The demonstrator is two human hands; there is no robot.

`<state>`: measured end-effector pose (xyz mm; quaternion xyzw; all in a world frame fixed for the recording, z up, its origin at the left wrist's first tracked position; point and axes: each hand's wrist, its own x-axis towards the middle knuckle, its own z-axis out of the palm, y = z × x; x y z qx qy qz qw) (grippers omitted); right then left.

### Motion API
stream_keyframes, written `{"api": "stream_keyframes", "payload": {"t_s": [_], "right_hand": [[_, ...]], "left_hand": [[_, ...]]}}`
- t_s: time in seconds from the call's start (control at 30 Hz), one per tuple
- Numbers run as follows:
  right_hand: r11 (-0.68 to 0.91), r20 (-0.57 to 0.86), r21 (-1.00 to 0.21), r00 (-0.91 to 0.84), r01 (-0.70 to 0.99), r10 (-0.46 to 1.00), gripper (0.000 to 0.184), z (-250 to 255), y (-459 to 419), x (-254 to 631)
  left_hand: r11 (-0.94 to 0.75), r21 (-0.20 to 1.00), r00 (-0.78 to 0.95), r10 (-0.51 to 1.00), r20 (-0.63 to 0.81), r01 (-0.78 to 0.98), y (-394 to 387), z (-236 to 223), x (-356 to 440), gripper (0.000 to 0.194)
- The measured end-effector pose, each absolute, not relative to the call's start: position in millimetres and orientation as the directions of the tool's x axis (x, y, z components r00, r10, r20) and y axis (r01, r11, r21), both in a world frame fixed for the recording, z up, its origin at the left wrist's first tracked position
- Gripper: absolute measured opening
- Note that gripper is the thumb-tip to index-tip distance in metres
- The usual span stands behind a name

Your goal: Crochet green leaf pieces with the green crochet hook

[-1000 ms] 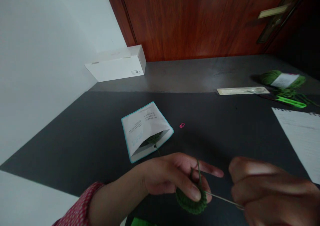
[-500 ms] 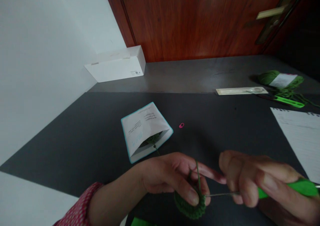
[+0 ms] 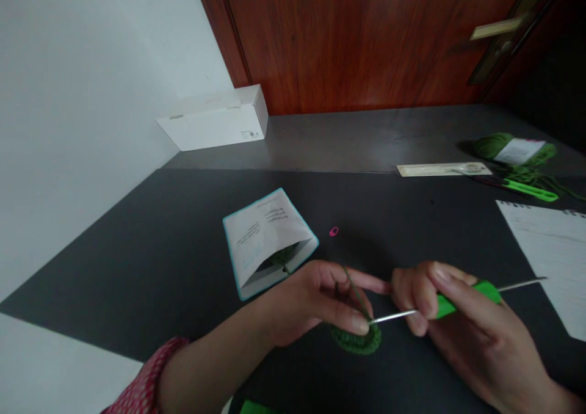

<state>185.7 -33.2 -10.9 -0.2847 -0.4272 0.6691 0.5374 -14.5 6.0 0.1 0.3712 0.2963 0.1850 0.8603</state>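
Rnd grn crochet pc (image 3: pixel 357 344); grn-handled hook (image 3: pixel 445 307), tip @ edge.

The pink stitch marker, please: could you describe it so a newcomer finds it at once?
On the dark tabletop, find the white, blue-edged pouch beyond the left hand. To the pouch's right lies the stitch marker, a tiny loop, bright pink where the pouch is white.

Ref = pouch (image 3: pixel 256 225), on table (image 3: pixel 160 243). Yarn (image 3: pixel 282 256) inside it. Box (image 3: pixel 220 127): behind-left of pouch. Door (image 3: pixel 366 41): behind. Stitch marker (image 3: pixel 334 232): just right. Long packet (image 3: pixel 444 169), yarn ball (image 3: pixel 519 149): behind, well right. Paper (image 3: pixel 544 255): well right. Front-right: left hand (image 3: pixel 315 304) with crocheted piece (image 3: pixel 357 342); right hand (image 3: pixel 471 322) with hook (image 3: pixel 445 306) farther right.
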Motion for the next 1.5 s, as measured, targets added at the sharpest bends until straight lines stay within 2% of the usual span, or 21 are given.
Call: {"api": "stream_keyframes", "payload": {"t_s": [0.13, 0.23, 0.27, 0.33, 0.4, 0.43, 0.47, 0.53, 0.6, 0.63, 0.7, 0.77, 0.83, 0.9, 0.97, 1.07, 1.2, 1.3, 1.43, 1.5], "right_hand": [[0.003, 0.079, -0.921, -0.179, -0.389, 0.981, 0.038, -15, -32, 180], [0.147, 0.174, -0.971, -0.141, -0.189, 0.975, 0.035, -16, -36, 181], [0.212, 0.223, -0.973, -0.147, -0.088, 0.964, 0.034, -15, -38, 181], [0.379, 0.344, -0.915, -0.219, 0.139, 0.913, 0.029, -14, -42, 182], [0.578, 0.477, -0.736, -0.336, 0.353, 0.812, 0.022, -13, -44, 180], [0.665, 0.540, -0.602, -0.389, 0.441, 0.746, 0.018, -13, -44, 179], [0.723, 0.588, -0.462, -0.433, 0.513, 0.683, 0.016, -13, -43, 178], [0.785, 0.642, -0.205, -0.525, 0.585, 0.559, 0.013, -13, -39, 179], [0.845, 0.643, -0.030, -0.637, 0.534, 0.426, 0.014, -13, -36, 186], [0.881, 0.627, 0.021, -0.692, 0.473, 0.357, 0.014, -12, -34, 192], [0.944, 0.609, 0.047, -0.758, 0.328, 0.233, 0.019, -10, -35, 208], [0.951, 0.565, -0.075, -0.773, 0.300, 0.288, 0.029, -8, -38, 224], [0.875, 0.520, -0.325, -0.705, 0.359, 0.483, 0.028, -8, -41, 235], [0.767, 0.513, -0.560, -0.595, 0.314, 0.619, 0.024, -10, -42, 240], [0.704, 0.532, -0.704, -0.585, 0.097, 0.612, 0.021, -12, -39, 236], [0.504, 0.497, -0.857, -0.423, -0.105, 0.758, 0.025, -13, -35, 221], [0.229, 0.310, -0.923, -0.246, -0.310, 0.918, 0.033, -10, -33, 200], [0.118, 0.215, -0.913, -0.214, -0.389, 0.953, 0.035, -10, -32, 191], [0.134, 0.186, -0.949, -0.163, -0.285, 0.969, 0.034, -19, -31, 187], [0.176, 0.209, -0.964, -0.156, -0.201, 0.966, 0.029, -23, -32, 186]], "left_hand": [[0.497, 0.859, 0.548, 0.757, -0.357, -0.127, 3, 5, -12, 0.059], [0.429, 0.900, 0.455, 0.817, -0.355, -0.069, 1, 7, -8, 0.075], [0.410, 0.911, 0.428, 0.833, -0.352, -0.048, 0, 7, -7, 0.076], [0.363, 0.932, 0.371, 0.865, -0.339, 0.006, -3, 7, -4, 0.058], [0.312, 0.948, 0.330, 0.891, -0.313, 0.056, -5, 6, -1, 0.026], [0.296, 0.953, 0.327, 0.896, -0.299, 0.062, -6, 5, -1, 0.016], [0.294, 0.954, 0.340, 0.894, -0.293, 0.052, -6, 5, 0, 0.014], [0.341, 0.940, 0.392, 0.866, -0.312, -0.005, -6, 3, -1, 0.016], [0.455, 0.888, 0.495, 0.788, -0.365, -0.070, -5, 2, -4, 0.024], [0.526, 0.846, 0.562, 0.728, -0.393, -0.091, -4, 2, -6, 0.034], [0.640, 0.761, 0.667, 0.613, -0.423, -0.105, -2, 3, -11, 0.056], [0.647, 0.756, 0.708, 0.579, -0.404, -0.098, 1, 4, -15, 0.054], [0.576, 0.815, 0.709, 0.604, -0.364, -0.072, 4, 6, -18, 0.032], [0.523, 0.852, 0.717, 0.606, -0.344, -0.034, 5, 7, -19, 0.019], [0.543, 0.839, 0.739, 0.568, -0.362, -0.006, 6, 6, -19, 0.023], [0.623, 0.782, 0.783, 0.497, -0.374, -0.023, 6, 5, -18, 0.039], [0.691, 0.720, 0.806, 0.460, -0.372, -0.062, 6, 3, -17, 0.047], [0.657, 0.747, 0.739, 0.554, -0.384, -0.104, 4, 3, -15, 0.048], [0.466, 0.878, 0.510, 0.785, -0.352, -0.110, 1, 6, -10, 0.020], [0.398, 0.916, 0.460, 0.824, -0.330, -0.056, -1, 8, -8, 0.021]]}}
